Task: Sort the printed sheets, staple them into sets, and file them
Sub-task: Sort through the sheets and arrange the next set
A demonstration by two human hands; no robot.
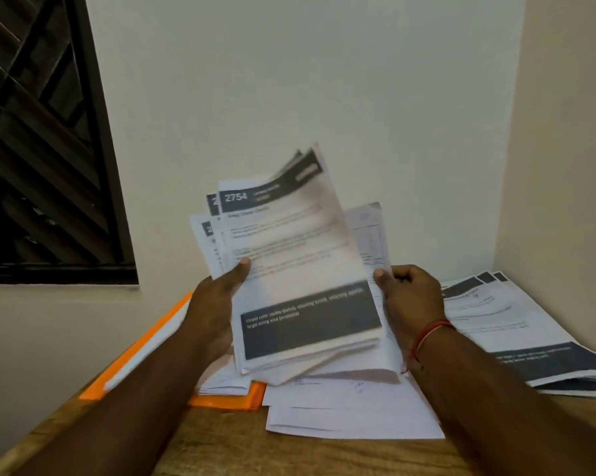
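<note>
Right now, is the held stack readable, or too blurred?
Head view: the held stack is motion-blurred, only "2754" reads; the left hand and right hand gripping it look sharper; head view's wide-angle skew leans the window frame.

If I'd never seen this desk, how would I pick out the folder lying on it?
Start at the wooden table near the dark window. On its left side, beneath the left hand gripping the printed sheets, lies the folder. It is the only bright orange thing among white papers.

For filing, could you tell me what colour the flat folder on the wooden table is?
The flat folder is bright orange; head view shows it best.
</note>
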